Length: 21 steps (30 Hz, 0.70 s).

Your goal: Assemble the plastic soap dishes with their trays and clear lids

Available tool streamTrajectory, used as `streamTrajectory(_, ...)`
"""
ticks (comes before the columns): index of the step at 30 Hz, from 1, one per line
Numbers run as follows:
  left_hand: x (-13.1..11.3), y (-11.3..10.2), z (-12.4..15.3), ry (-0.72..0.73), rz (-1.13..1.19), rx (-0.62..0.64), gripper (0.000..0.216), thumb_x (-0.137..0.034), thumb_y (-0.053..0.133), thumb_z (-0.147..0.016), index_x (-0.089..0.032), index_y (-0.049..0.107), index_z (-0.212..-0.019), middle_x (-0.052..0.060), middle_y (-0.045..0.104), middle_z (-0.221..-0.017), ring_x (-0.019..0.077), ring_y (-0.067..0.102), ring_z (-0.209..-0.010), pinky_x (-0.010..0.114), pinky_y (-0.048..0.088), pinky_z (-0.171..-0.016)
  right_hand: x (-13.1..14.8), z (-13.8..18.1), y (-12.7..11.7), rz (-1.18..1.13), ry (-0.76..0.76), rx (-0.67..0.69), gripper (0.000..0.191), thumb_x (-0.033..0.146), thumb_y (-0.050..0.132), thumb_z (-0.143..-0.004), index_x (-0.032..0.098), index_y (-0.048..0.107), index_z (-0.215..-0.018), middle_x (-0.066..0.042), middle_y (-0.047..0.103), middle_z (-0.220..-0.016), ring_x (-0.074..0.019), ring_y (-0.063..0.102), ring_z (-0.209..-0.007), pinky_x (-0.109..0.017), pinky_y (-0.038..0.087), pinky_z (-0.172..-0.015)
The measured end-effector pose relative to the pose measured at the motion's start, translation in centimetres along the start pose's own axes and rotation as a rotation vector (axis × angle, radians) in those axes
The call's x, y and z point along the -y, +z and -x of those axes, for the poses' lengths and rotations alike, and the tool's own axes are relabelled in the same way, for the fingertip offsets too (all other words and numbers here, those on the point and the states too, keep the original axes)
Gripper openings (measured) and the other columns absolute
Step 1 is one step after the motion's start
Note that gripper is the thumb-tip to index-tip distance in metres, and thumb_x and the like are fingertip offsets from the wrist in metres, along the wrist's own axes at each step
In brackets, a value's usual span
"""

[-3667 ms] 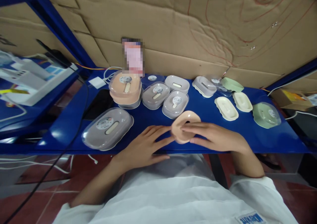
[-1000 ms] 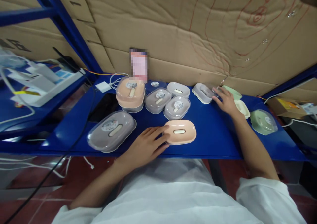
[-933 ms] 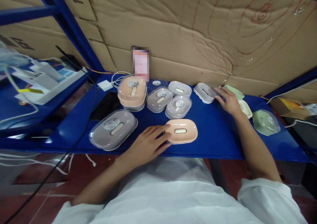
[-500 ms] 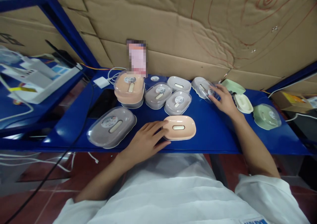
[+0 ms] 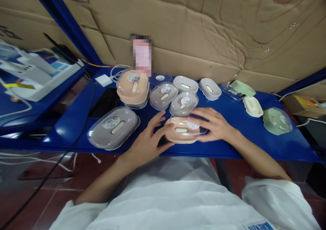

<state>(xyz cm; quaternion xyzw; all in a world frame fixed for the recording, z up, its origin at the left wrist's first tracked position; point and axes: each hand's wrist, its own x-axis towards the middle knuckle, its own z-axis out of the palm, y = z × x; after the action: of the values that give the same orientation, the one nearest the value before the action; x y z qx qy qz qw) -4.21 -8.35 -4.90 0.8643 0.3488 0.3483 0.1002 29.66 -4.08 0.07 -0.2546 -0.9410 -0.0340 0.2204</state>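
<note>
An oval peach soap box [image 5: 181, 130] with a white slot in its middle lies near the table's front edge. My right hand [image 5: 212, 123] grips a clear plastic lid [image 5: 193, 123] with a round sticker, held over the box's right part; whether it is seated, I cannot tell. At the left end, my left hand [image 5: 150, 138] has its fingers spread, with fingertips at the box's rim. Just behind stand grey boxes with clear lids [image 5: 183, 102]. A larger grey lidded box [image 5: 113, 128] is to the left of my left hand.
A peach lidded box [image 5: 132, 87] sits stacked on a grey one. Further back are uncovered grey boxes [image 5: 210, 88] and a loose clear lid [image 5: 230, 92]. Green pieces [image 5: 277, 121] and a cream tray [image 5: 252, 106] lie right. A phone [image 5: 142, 55] leans against the cardboard [image 5: 178, 26].
My right hand has brought a clear lid from the back grey box toward me and left, over the peach box. That grey box is now uncovered. My left hand's fingers have spread wider.
</note>
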Motion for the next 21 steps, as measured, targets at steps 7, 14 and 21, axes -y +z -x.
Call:
streamTrajectory(7,0.2,-0.2,-0.2,0.023,0.046,0.102,0.057,-0.028,0.073,-0.101,-0.026,0.049,-0.153,0.016,0.052,-0.158,0.0314,0.056,-0.147,0.050,0.056,-0.119,2.9,-1.0,2.2,0.003,-0.014,0.136,0.078,0.064,0.066,-0.100,0.026,0.046,-0.166,-0.015,0.059,-0.159,-0.0355,0.055,-0.146,-0.056,0.051,-0.117)
streamTrajectory(14,0.3,-0.3,-0.2,-0.044,0.101,0.133,0.060,-0.033,0.073,-0.101,-0.028,0.047,-0.155,0.016,0.045,-0.165,0.0314,0.054,-0.149,0.050,0.053,-0.122,2.3,-0.7,3.1,0.021,-0.006,0.127,0.080,0.069,0.063,-0.099,0.030,0.044,-0.167,-0.012,0.057,-0.161,-0.0339,0.054,-0.147,-0.053,0.050,-0.119)
streamTrajectory(21,0.1,-0.5,-0.4,-0.045,0.106,0.151,0.057,-0.034,0.069,-0.104,-0.030,0.046,-0.156,0.015,0.044,-0.165,0.0306,0.054,-0.149,0.050,0.051,-0.123,2.7,-0.9,3.6,0.176,-0.042,0.114,0.081,0.077,0.048,-0.102,0.025,0.049,-0.164,-0.013,0.064,-0.155,-0.0328,0.059,-0.141,-0.045,0.054,-0.108)
